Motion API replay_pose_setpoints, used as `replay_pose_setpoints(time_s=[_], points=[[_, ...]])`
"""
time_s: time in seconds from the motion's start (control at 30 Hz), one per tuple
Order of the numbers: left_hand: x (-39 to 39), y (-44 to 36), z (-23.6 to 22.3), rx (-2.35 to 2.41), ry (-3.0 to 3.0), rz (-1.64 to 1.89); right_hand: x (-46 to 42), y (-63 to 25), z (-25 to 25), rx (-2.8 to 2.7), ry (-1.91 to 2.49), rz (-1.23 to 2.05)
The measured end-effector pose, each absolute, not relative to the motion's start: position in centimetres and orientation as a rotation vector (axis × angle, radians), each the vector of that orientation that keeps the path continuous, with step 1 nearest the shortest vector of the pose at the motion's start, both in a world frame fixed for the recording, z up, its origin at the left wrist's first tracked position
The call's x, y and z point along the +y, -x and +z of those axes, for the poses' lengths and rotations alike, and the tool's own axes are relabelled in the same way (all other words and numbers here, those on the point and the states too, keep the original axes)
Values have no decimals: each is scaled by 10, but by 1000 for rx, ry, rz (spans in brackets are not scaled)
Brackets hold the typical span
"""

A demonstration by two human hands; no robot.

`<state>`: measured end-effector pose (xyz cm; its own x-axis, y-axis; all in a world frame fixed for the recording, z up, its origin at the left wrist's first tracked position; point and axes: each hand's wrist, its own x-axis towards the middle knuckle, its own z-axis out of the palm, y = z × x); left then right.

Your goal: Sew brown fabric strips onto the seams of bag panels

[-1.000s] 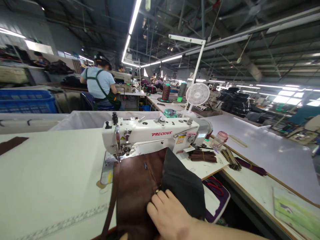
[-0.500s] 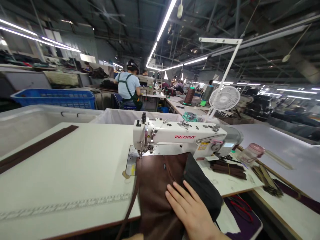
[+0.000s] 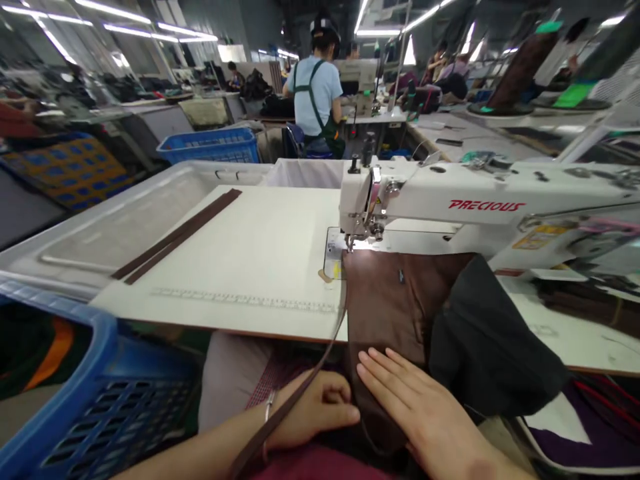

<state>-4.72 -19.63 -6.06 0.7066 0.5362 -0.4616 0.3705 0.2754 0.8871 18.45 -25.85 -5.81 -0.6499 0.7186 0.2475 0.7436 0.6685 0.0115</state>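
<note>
A brown leather-like panel (image 3: pixel 380 300) lies on the sewing machine's bed, its top left corner under the presser foot (image 3: pixel 350 243), and hangs over the table's front edge. A black piece of cloth (image 3: pixel 495 340) is folded out from its right side. My right hand (image 3: pixel 420 400) rests flat on the panel's lower part, fingers stretched out. Beside the panel's left edge, my left hand (image 3: pixel 320 407) has its fingers curled and its thumb tip at the edge; whatever they hold is hidden. A narrow brown strip (image 3: pixel 327 350) runs from the presser foot down across my left wrist.
The white sewing machine (image 3: pixel 410 193) stands on a pale table (image 3: pixel 270 233) marked with a ruler scale (image 3: pixel 250 300). Brown strips (image 3: pixel 185 233) lie at the left. A blue basket (image 3: pixel 125 407) stands close at the lower left. A person (image 3: pixel 317 93) sits beyond.
The view has turned down and left, so the machine appears closer and farther right. My left hand has come into fuller view. My right hand still lies on the brown panel.
</note>
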Motion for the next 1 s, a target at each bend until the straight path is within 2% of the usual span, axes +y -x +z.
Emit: replay_pose_setpoints(time_s=[0.13,0.2,0.3,0.4,0.53,0.63,0.8,1.0], points=[[-163,66,-31,1310,-2160,493,-259,-183,-56,-2590,1207,-177],[-143,66,-26,1158,-2628,653,-259,-181,-54,-2578,1238,-179],[-117,58,-33,578,-3037,524,-259,-177,-54,-2576,1260,-153],[-104,52,-40,357,-2974,434,-260,-176,-55,-2556,1266,-135],[-104,45,-31,657,-2511,580,-261,-176,-55,-2539,1287,-96],[-104,39,-20,827,-2287,515,-261,-177,-55,-2551,1282,-67],[-101,31,-15,889,-2253,380,-261,-178,-54,-2534,1286,16],[-100,25,-13,866,-2322,358,-262,-178,-55,-2543,1290,-51]])
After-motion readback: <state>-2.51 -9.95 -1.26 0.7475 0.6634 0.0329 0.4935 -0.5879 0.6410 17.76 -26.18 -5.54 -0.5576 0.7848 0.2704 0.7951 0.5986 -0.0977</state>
